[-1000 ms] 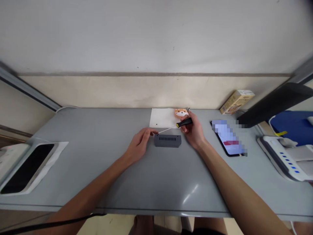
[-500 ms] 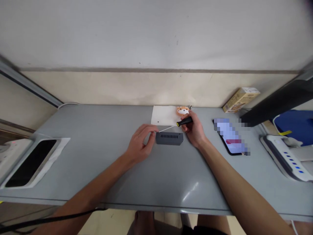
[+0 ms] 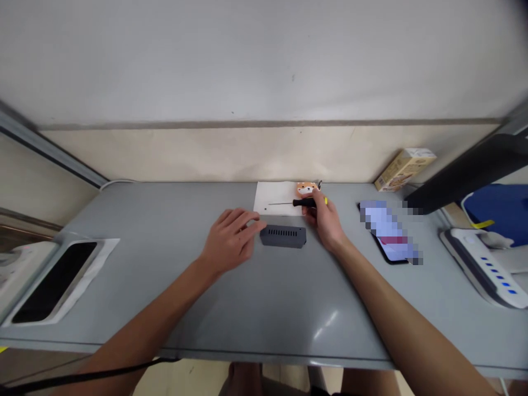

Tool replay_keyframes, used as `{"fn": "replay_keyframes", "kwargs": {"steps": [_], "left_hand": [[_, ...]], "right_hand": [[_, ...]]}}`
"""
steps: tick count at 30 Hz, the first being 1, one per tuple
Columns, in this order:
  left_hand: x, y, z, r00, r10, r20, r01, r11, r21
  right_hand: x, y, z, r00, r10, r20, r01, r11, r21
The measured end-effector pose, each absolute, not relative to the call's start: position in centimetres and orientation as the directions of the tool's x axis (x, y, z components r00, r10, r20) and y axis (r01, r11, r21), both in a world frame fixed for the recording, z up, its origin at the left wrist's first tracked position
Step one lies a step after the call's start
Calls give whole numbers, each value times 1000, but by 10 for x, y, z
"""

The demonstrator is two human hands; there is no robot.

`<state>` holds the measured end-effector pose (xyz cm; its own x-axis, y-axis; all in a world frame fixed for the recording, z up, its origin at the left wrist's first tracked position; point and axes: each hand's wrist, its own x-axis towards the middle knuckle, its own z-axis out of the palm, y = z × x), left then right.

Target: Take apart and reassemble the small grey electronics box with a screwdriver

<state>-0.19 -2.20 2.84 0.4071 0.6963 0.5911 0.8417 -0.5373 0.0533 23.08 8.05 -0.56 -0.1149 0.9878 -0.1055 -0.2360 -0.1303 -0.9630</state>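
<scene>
A dark grey slotted box lies on the grey table. My left hand is at its left end, index fingertip at the box's upper left corner, fingers apart. In my right hand is a screwdriver with a black handle, its thin shaft pointing left above a white sheet. A small dark spot, perhaps a screw, shows on the sheet near its lower left. Behind my right fingertips sits an orange and white animal-faced item.
To the right are a phone with a blurred screen, a yellowish carton, a black post and a white power strip. A black phone lies on white paper at the far left.
My left hand has loosened and its fingers have spread. The screwdriver tip has risen off the box's left end and now points level to the left over the sheet.
</scene>
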Motion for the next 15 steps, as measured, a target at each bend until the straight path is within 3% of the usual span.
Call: {"fn": "replay_keyframes", "kwargs": {"steps": [5,8,15], "left_hand": [[8,-28,32,298,676,674,851,-508,134],[18,-34,29,347,679,648,818,-557,146],[25,-34,18,482,680,552,810,-586,13]], "right_hand": [[229,78,-8,-150,987,-52,-108,-69,-992],[228,77,-7,-174,985,-19,-80,-34,-996],[232,80,3,-166,981,-99,-327,-149,-933]]}}
